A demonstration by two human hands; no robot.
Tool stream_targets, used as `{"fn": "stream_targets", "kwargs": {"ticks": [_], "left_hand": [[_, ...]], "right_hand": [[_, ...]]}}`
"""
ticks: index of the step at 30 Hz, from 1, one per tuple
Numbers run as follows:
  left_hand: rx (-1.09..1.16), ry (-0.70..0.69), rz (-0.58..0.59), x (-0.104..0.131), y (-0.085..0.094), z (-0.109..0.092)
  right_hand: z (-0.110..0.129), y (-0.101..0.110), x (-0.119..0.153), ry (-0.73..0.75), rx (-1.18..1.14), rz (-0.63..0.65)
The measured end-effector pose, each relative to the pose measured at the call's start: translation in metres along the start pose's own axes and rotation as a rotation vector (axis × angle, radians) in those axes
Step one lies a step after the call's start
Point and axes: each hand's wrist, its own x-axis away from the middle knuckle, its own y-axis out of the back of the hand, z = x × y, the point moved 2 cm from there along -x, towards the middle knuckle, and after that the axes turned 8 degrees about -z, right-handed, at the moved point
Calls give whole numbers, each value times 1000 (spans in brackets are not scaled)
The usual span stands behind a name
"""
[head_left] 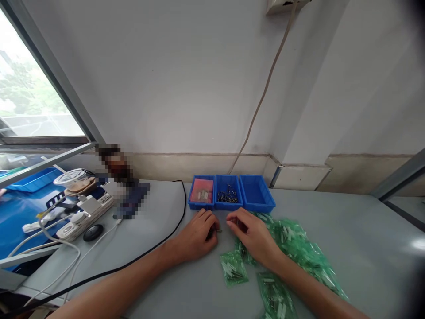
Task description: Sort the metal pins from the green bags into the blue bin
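My left hand (199,235) rests low over the table with its fingers curled. The end of a small metal pin (218,231) sticks out between its thumb and fingers. Facing it, my right hand (252,232) has thumb and fingertips drawn together; whatever they hold, if anything, is too small to tell. Just beyond the hands stand three joined blue bins: the left bin (201,206) has a pink bag in it, the middle bin (229,206) dark metal pins, and the right bin (257,190) shows a bare floor. A green bag of metal parts (233,268) lies between my forearms.
Many more green bags (299,248) are heaped under and right of my right arm, with another bag (275,294) nearer me. A black cable (149,248) crosses the table at left. Beyond it are a computer mouse (93,232), a power strip (102,206) and a pixelated area.
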Motion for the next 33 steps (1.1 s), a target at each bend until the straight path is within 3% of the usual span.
{"fn": "stream_targets", "kwargs": {"ticks": [4, 10, 15, 23, 33], "left_hand": [[83, -12, 0, 0, -1, 3], [129, 26, 4, -1, 0, 3], [93, 47, 6, -2, 0, 3], [32, 21, 33, -2, 0, 2], [29, 11, 28, -2, -2, 4]], "right_hand": [[1, -4, 5, 227, 274, 126], [0, -7, 5, 220, 378, 154], [2, -1, 2, 61, 158, 29], [-14, 3, 1, -245, -303, -141], [-14, 1, 0, -282, -403, -190]]}}
